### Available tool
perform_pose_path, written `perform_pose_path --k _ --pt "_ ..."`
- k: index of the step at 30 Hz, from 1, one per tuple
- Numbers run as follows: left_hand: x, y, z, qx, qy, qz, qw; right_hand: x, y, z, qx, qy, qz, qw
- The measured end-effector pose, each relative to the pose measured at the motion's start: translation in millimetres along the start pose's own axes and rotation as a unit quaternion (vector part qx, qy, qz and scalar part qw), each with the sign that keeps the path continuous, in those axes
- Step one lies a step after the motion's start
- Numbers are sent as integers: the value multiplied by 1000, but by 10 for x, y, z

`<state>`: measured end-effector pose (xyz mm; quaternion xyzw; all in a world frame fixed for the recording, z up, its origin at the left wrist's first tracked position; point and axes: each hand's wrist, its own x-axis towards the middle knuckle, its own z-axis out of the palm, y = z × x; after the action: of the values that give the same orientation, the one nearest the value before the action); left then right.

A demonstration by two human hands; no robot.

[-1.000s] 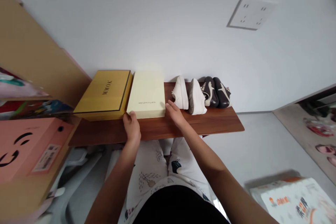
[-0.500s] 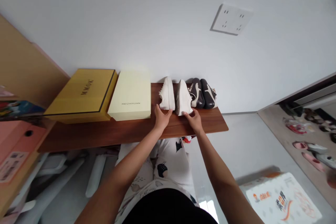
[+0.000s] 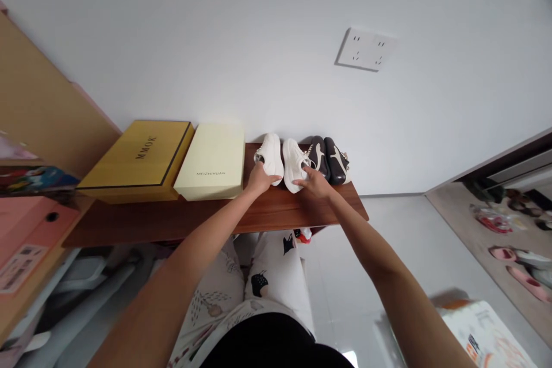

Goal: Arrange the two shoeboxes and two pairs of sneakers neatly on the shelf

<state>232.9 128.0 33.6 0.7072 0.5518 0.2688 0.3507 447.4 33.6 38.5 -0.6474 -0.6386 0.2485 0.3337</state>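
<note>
Two white sneakers stand side by side on a brown wooden shelf [image 3: 276,213], toes toward the wall. My left hand [image 3: 260,179] grips the left white sneaker [image 3: 271,155] at its heel, with the thumb along the sole side and the fingers hidden at the shoe's opening. The right white sneaker [image 3: 292,161] is pinched at its heel by my right hand [image 3: 317,183], thumb on the outside and fingers into the opening. Just right of it, a pair of dark brown sneakers [image 3: 336,164] with cream stripes rests on the shelf, partly behind my right hand.
Left on the shelf are a yellow shoe box [image 3: 138,155] and a cream shoe box [image 3: 213,155]. A pink box [image 3: 30,241] is at far left. A wall socket [image 3: 365,49] sits above. Several shoes [image 3: 526,282] and a white package [image 3: 487,333] lie on the floor at right.
Both white sneakers have turned a little on the shelf and their openings now face outward. My hands have shifted from the heel bottoms up to the heel openings. The view has moved slightly.
</note>
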Motion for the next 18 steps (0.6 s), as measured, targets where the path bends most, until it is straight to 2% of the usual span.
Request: perform_pose_path --k 3,6,8,12,18 --pt "-4 135 -46 150 -23 59 987 46 -103 -86 -135 -29 -8 990" --pt "-46 229 -53 276 -38 107 954 105 -235 -66 -264 -70 -2 962" --pt "-74 273 -64 330 -45 131 934 147 -323 -24 -307 -90 2 947" --pt "-101 336 -109 380 -57 145 912 229 -455 52 -340 -110 13 934" --pt "-59 348 -128 403 -72 141 901 355 -547 114 -400 -145 9 905"
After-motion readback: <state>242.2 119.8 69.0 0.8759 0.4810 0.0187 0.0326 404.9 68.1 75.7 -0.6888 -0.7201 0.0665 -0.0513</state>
